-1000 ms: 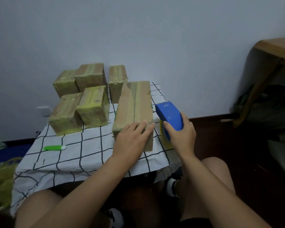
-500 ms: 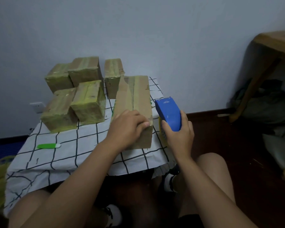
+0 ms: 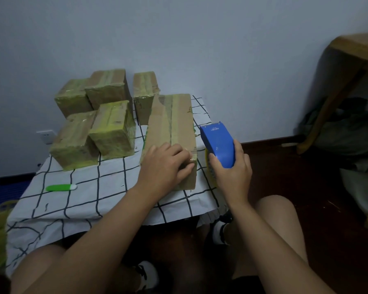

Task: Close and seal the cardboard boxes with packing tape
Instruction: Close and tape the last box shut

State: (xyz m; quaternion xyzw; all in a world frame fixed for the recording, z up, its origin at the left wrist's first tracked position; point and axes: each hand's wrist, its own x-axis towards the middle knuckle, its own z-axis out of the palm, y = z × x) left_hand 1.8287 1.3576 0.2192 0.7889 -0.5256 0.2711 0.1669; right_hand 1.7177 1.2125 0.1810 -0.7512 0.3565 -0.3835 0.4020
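Left hand [image 3: 165,166] slid rightward, fingers flat on long cardboard box [image 3: 174,132], right hand [image 3: 232,175] gripping glossy blue tape dispenser [image 3: 218,143]

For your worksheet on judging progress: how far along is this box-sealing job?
Done: five taped boxes stacked behind. In hand: the left hand presses the long box, one flap raised, while the right hand grips the blue tape dispenser. Left: taping that box.

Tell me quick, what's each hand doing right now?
Left hand: fingers curled, pressing on the long cardboard box.
Right hand: gripping the blue tape dispenser.
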